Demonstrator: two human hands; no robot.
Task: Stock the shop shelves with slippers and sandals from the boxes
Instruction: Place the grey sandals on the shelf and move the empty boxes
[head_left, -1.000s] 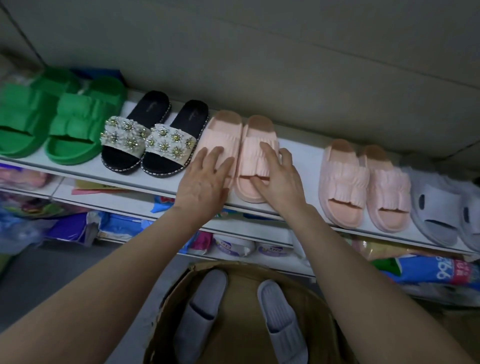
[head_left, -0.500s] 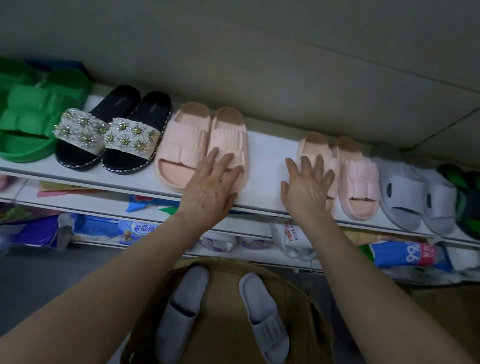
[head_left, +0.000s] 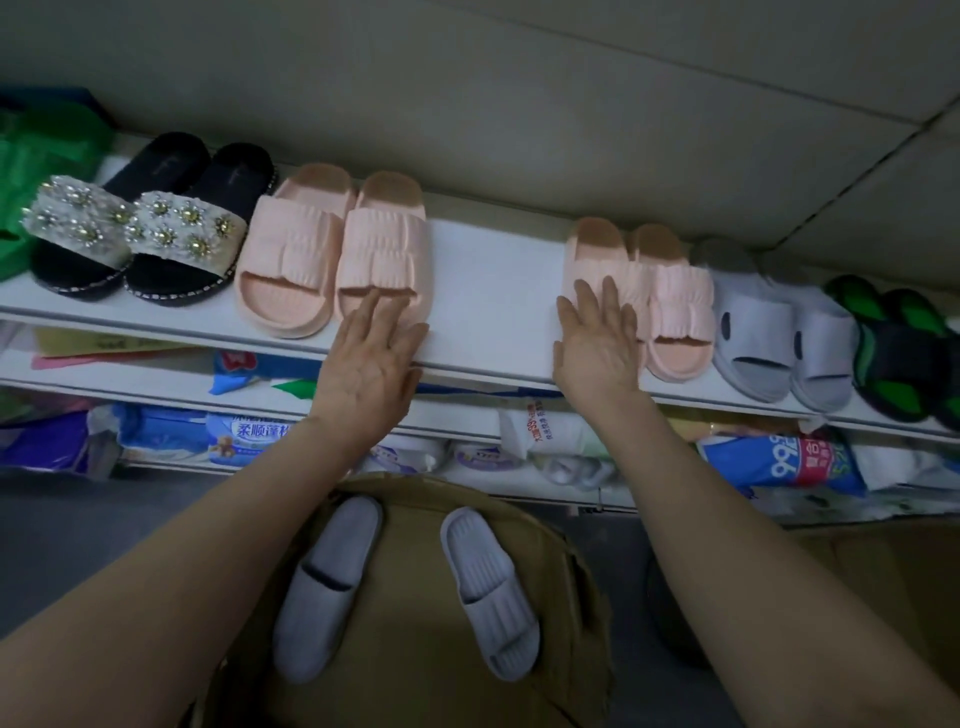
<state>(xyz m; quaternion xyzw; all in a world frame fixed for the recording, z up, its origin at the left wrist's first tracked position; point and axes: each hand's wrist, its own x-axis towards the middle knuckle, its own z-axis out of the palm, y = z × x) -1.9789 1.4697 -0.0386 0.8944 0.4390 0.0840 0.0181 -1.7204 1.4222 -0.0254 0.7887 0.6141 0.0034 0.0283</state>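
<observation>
Shelf (head_left: 493, 291) stock, palms down.
Left hand (head_left: 371, 364) straight-fingered on 11 o'clock pink pair (head_left: 332, 249), right hand (head_left: 597, 343) likewise on 1 o'clock pink pair (head_left: 675, 291); nothing gripped.

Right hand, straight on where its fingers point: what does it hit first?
The pink slipper just ahead; fingertips of the right hand seem to lie on its strap, though depth is unclear.

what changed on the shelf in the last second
The right hand left the left pink pair and moved right to rest flat on the right pink pair. The left hand shifted onto that first pair's right slipper. The grey slippers in the box stayed put; nothing gripped.
</observation>
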